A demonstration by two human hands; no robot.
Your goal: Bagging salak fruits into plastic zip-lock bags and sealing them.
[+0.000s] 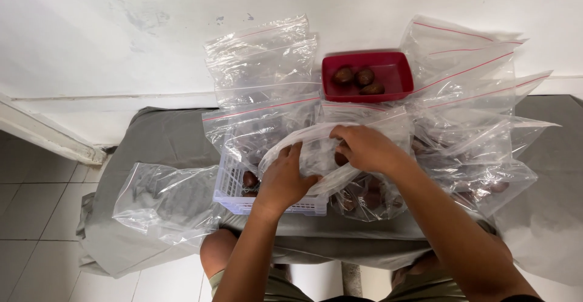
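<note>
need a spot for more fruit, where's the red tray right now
In the head view the red tray sits at the far middle of the table against the white wall, between clear zip bags, holding three brown fruits.

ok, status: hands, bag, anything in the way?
Left hand and right hand both grip clear bag over white basket. Loose bags crowd around.

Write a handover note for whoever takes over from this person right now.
Left hand: grips the near edge of a clear bag, held over the white basket.
Right hand: fingers curled at the bag's mouth; whether they hold a fruit is hidden.
Red tray by the wall: three brown fruits.
Done, by the look of it: bags on the right already hold fruit.
Left: tray fruits and some in the basket are unbagged; a bag at the left looks empty.
</note>
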